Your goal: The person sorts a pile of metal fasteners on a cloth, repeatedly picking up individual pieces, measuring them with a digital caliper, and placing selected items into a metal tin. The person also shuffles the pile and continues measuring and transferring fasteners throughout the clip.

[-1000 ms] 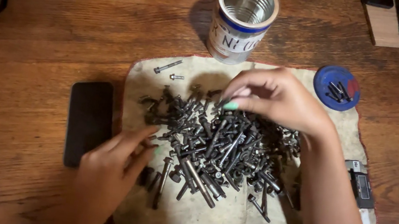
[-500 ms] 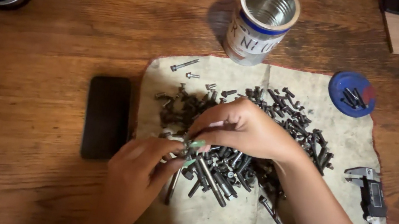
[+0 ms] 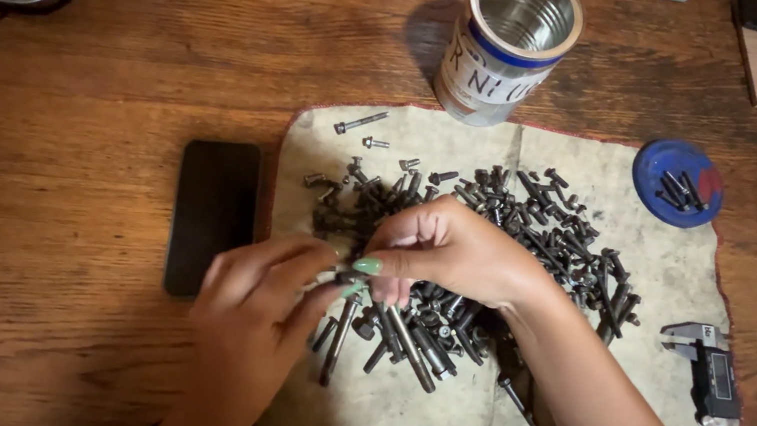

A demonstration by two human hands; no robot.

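Two hands meet over a heap of dark bolts and screws (image 3: 484,250) spread on a stained cloth (image 3: 426,423) on a wooden counter (image 3: 68,194). The left hand (image 3: 257,310) and the right hand (image 3: 454,250) come together at their fingertips, pinching what appears to be a single small fastener between them at the near-left edge of the heap; the piece itself is mostly hidden by the fingers, so its kind cannot be told. Neither hand is flat or spread; both are curled into a fine grip.

Picking well here seems to call for a light pinch on one piece at a time, lifted clear of its neighbours so the tangled bolts do not drag along.

The heap lies directly under and beyond the right hand, reaching toward the far right of the cloth. A few stray screws (image 3: 362,124) sit apart at the far-left corner. A dark flat phone (image 3: 214,212) rests just left of the cloth, an open tin can (image 3: 511,47) stands beyond it, a blue lid (image 3: 677,179) holding several screws sits to the right, and a digital caliper (image 3: 712,377) lies at the right edge.
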